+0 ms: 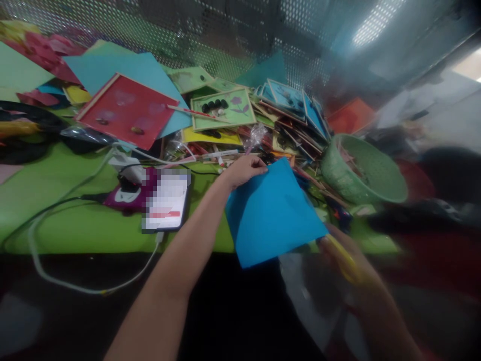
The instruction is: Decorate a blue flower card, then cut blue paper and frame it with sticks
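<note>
A sheet of bright blue paper (272, 215) is held tilted over the front edge of the green table. My left hand (246, 171) pinches its upper left edge between thumb and fingers. At the sheet's lower right corner, my right hand (347, 253) is closed around yellow-handled scissors (342, 256). Their blades do not show, and motion blurs this hand. Whether they touch the paper, I cannot tell.
On the green table (75, 170), a phone (168, 200) charges beside a purple power strip (130, 195), its white cable (67, 286) looping over the front edge. Behind lie framed pictures (223, 108), a red board (128, 110) and coloured paper. A green basket (363, 168) stands right.
</note>
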The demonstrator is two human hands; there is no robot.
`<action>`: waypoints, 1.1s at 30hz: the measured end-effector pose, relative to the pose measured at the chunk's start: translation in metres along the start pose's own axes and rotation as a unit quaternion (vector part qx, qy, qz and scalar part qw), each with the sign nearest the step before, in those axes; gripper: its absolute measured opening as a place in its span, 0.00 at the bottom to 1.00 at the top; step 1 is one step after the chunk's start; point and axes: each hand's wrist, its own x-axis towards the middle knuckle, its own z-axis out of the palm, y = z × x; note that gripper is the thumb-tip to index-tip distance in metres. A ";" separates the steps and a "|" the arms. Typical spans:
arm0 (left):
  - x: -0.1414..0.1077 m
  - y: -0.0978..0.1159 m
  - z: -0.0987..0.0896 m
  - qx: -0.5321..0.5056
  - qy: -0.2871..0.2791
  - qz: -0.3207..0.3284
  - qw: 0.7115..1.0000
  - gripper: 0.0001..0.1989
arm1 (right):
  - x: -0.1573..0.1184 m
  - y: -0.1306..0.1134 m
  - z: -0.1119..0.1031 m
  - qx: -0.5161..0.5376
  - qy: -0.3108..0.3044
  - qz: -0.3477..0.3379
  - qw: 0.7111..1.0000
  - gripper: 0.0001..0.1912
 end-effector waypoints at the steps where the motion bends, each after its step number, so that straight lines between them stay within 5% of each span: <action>1: 0.000 0.000 0.000 -0.001 -0.001 -0.001 1.000 0.06 | 0.000 -0.001 0.001 -0.002 0.004 0.000 1.000 0.34; 19: 0.001 -0.002 -0.001 -0.003 -0.012 -0.020 1.000 0.08 | -0.004 -0.010 0.007 -0.025 0.035 -0.003 0.999 0.29; 26: 0.004 -0.008 -0.001 -0.012 -0.033 -0.031 0.999 0.09 | 0.002 0.006 -0.003 0.021 0.010 0.021 1.000 0.42; 33: 0.002 -0.006 -0.002 -0.020 -0.034 -0.031 0.999 0.08 | -0.007 -0.003 -0.003 0.025 -0.006 0.022 0.999 0.45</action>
